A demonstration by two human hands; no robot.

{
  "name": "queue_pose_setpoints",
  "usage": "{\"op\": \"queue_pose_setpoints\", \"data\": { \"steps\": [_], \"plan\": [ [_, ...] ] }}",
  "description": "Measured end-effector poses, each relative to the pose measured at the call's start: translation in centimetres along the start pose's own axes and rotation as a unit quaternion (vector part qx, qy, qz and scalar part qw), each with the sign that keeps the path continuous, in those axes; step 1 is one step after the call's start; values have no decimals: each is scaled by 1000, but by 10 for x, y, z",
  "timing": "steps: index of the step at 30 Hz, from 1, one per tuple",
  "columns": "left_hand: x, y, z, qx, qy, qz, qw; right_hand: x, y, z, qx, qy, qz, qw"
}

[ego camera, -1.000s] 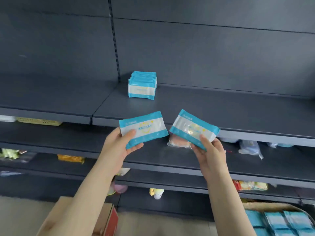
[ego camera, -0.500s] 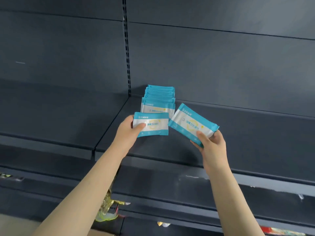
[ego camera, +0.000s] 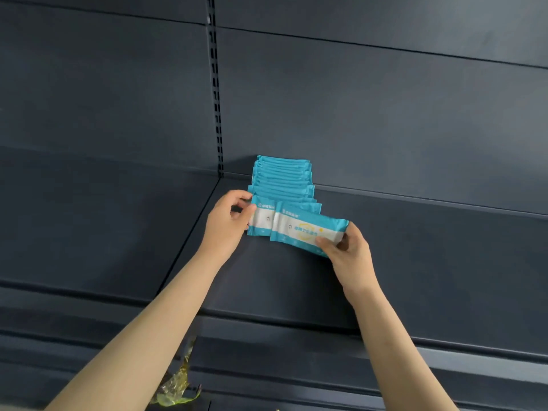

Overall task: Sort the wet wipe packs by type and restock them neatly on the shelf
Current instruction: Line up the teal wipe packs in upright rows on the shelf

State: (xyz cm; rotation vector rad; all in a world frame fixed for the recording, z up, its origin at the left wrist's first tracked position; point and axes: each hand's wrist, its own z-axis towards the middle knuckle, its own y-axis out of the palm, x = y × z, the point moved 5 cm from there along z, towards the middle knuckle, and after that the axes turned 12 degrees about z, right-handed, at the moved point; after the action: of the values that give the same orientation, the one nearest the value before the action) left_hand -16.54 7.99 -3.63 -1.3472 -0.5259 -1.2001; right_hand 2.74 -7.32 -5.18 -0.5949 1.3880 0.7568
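Two bare hands at a dark shelf (ego camera: 415,247). The left hand (ego camera: 226,225) grips one blue-and-white wipe pack (ego camera: 261,221) fronting a row of packs (ego camera: 281,179); the right hand (ego camera: 347,247) pinches another pack (ego camera: 308,228) overlapping it.

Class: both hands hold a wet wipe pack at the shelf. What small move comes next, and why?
Probably the left hand releases the left pack, which stands at the front of the row; the right hand holds the right pack tilted, overlapping it.

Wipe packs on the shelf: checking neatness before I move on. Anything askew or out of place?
The loose pack in the right hand is tilted, overlapping the front pack of the row, which the left hand pinches. A crumpled wrapper shows below.
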Motion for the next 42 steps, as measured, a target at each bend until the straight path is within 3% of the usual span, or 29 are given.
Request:
{"op": "queue_pose_setpoints", "data": {
  "steps": [4, 9, 15, 26, 29, 32, 37, 42],
  "plan": [
    [-3, -8, 4, -29, -5, -36, 999, 7, 19, 6, 19, -8, -75, 997],
    [-11, -7, 4, -88, 26, 1, 996, 3, 39, 6, 77, -66, -172, 980],
    [-13, -6, 4, -84, 65, 10, 994, -6, 49, -1, 105, -79, -127, 983],
    [-16, -6, 4, -56, 79, 77, 992, -3, 55, 1, 96, -60, -161, 980],
    [-13, -8, 2, -58, 57, 57, 995, -3, 50, 0, 89, -29, -136, 986],
    [-7, -18, -6, -22, 24, 27, 999, -8, 35, -5, 110, 21, -24, 993],
    [37, -10, -37, 25, 73, -3, 997, -47, -14, -25, 133, 26, 102, 985],
    [109, 52, -80, -66, 70, -69, 993, -93, -112, -75, 180, -21, 88, 979]
  ]
}}
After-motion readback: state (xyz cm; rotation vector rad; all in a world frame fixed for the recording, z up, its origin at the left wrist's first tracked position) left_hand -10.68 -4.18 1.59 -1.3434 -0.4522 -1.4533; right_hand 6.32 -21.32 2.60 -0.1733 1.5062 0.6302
